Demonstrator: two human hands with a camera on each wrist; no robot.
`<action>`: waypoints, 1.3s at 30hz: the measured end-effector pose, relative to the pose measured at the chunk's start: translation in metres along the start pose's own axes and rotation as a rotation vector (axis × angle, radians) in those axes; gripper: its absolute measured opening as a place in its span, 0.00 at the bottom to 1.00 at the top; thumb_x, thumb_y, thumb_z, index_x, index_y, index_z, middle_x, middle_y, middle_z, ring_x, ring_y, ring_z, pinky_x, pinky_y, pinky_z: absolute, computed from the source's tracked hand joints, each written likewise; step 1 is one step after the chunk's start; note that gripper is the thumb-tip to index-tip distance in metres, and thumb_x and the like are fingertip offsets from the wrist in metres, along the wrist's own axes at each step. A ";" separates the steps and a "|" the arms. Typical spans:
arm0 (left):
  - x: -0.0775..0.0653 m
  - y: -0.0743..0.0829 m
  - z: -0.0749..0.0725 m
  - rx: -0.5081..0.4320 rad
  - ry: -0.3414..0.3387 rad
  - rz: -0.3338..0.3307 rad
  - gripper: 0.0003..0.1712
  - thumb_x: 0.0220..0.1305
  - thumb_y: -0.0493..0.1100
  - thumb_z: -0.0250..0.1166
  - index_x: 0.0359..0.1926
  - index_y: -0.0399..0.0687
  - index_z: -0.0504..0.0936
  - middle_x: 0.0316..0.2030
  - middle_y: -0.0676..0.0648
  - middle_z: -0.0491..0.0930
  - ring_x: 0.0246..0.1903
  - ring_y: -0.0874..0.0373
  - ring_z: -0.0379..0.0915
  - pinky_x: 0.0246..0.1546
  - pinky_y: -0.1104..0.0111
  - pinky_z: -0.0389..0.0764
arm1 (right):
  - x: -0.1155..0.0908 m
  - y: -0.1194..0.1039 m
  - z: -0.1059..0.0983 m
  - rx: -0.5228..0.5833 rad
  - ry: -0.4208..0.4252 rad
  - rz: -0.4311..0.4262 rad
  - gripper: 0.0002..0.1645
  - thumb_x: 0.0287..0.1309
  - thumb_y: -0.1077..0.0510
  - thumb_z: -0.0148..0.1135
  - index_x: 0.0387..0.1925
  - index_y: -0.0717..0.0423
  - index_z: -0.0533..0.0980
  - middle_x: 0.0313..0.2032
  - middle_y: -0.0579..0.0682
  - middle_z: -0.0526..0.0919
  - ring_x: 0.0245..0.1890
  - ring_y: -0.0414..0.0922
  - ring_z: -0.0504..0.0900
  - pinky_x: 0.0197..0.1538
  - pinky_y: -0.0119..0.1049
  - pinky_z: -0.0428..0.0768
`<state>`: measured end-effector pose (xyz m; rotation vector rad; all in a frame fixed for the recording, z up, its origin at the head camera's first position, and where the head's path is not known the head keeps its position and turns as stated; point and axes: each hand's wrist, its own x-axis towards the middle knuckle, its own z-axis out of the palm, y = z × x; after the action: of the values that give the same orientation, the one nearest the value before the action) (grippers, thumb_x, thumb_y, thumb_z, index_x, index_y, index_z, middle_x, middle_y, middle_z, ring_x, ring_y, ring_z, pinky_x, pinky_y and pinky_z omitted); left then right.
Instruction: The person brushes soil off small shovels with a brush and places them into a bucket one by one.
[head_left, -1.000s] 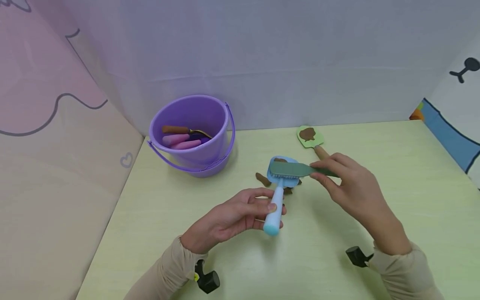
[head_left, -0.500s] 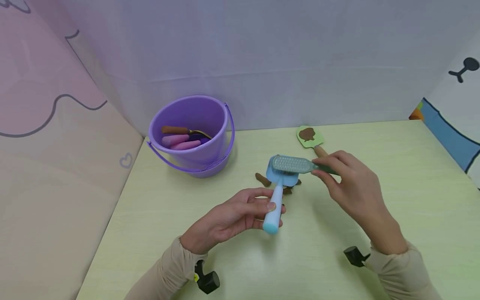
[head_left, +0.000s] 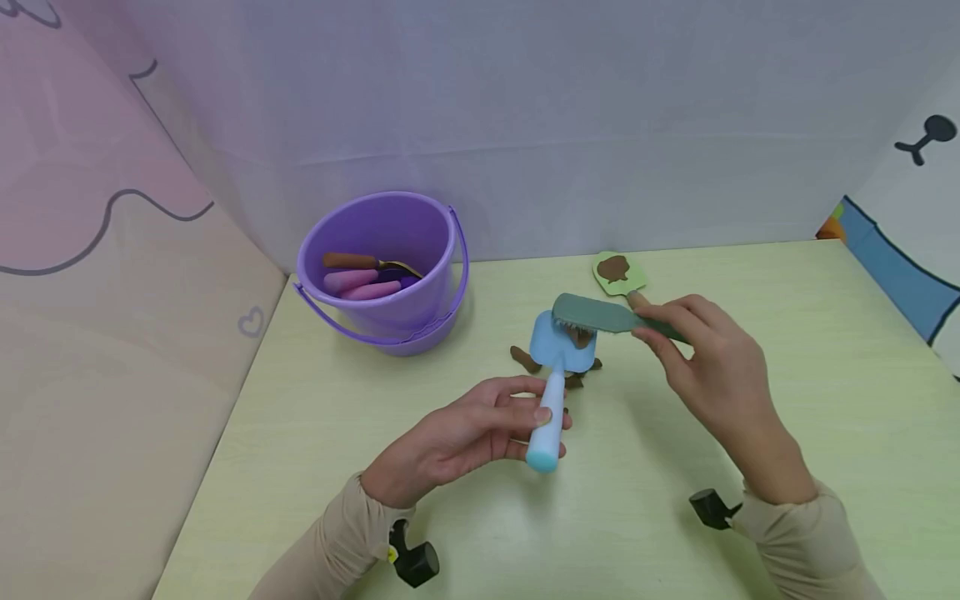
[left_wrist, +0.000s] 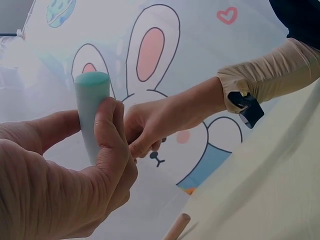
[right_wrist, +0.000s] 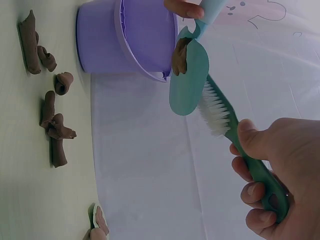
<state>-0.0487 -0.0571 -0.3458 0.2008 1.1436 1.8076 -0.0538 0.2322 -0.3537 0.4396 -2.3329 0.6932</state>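
In the head view my left hand (head_left: pixel 480 425) grips the pale handle of a small blue shovel (head_left: pixel 546 337), its blade pointing away from me. A piece of brown clay (right_wrist: pixel 180 56) lies on the blade in the right wrist view. My right hand (head_left: pixel 712 379) pinches the handle of a green brush (head_left: pixel 600 315), whose white bristles (right_wrist: pixel 214 110) are at the blade's far right edge, partly covering the clay. In the left wrist view the shovel's handle end (left_wrist: pixel 92 79) stands up between left thumb and fingers; its blade is hidden there.
Several rolled brown pieces (head_left: pixel 525 359) lie on the table beneath the shovel. Behind the right hand lies a green shovel (head_left: pixel 636 273) with a brown patch. A purple bucket (head_left: pixel 375 312) at the back left holds several tools with brown and pink handles. A cloth wall borders the table.
The brush moved from across the blade towards its far right edge, rolling to show its dotted face midway and then back. More of the blade and the clay show now. The left hand stayed put.
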 end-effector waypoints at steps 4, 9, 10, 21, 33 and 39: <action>0.001 0.000 0.000 0.010 -0.009 -0.001 0.31 0.74 0.37 0.59 0.72 0.34 0.63 0.49 0.46 0.82 0.42 0.56 0.87 0.48 0.67 0.88 | 0.000 0.001 0.001 0.055 0.029 0.023 0.24 0.48 0.68 0.80 0.49 0.56 0.87 0.39 0.51 0.87 0.36 0.42 0.82 0.38 0.19 0.71; 0.002 -0.002 0.000 0.021 -0.009 0.003 0.30 0.73 0.38 0.60 0.71 0.33 0.65 0.49 0.45 0.82 0.42 0.55 0.87 0.47 0.66 0.88 | 0.000 0.001 0.000 0.015 0.028 0.050 0.20 0.53 0.65 0.79 0.49 0.56 0.87 0.38 0.52 0.86 0.34 0.43 0.80 0.35 0.22 0.69; 0.002 -0.002 -0.001 0.023 -0.008 0.002 0.30 0.73 0.38 0.60 0.71 0.34 0.65 0.49 0.45 0.82 0.42 0.55 0.87 0.47 0.66 0.88 | 0.000 0.001 -0.001 -0.005 0.024 0.055 0.19 0.54 0.64 0.79 0.49 0.55 0.87 0.38 0.52 0.86 0.33 0.43 0.80 0.32 0.23 0.68; 0.001 -0.003 -0.001 0.031 -0.006 0.011 0.29 0.73 0.36 0.60 0.70 0.37 0.65 0.48 0.46 0.84 0.41 0.54 0.87 0.47 0.65 0.88 | -0.001 0.000 0.002 -0.089 -0.042 0.044 0.18 0.53 0.60 0.80 0.47 0.56 0.86 0.37 0.51 0.86 0.27 0.41 0.75 0.25 0.27 0.66; 0.002 -0.003 -0.001 0.030 0.012 0.017 0.27 0.73 0.37 0.59 0.70 0.36 0.66 0.48 0.45 0.84 0.43 0.54 0.87 0.47 0.64 0.88 | -0.001 -0.002 -0.001 -0.014 -0.110 -0.042 0.15 0.55 0.61 0.78 0.45 0.54 0.86 0.36 0.46 0.85 0.24 0.37 0.70 0.25 0.26 0.66; 0.003 -0.003 -0.003 0.034 0.017 0.014 0.27 0.73 0.37 0.59 0.69 0.36 0.67 0.48 0.46 0.84 0.43 0.55 0.86 0.47 0.65 0.88 | -0.001 -0.003 -0.002 0.012 -0.149 -0.046 0.14 0.55 0.60 0.78 0.44 0.53 0.87 0.35 0.44 0.83 0.25 0.34 0.68 0.26 0.25 0.66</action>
<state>-0.0499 -0.0556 -0.3510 0.2143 1.1890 1.8062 -0.0505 0.2313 -0.3518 0.5665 -2.4506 0.6734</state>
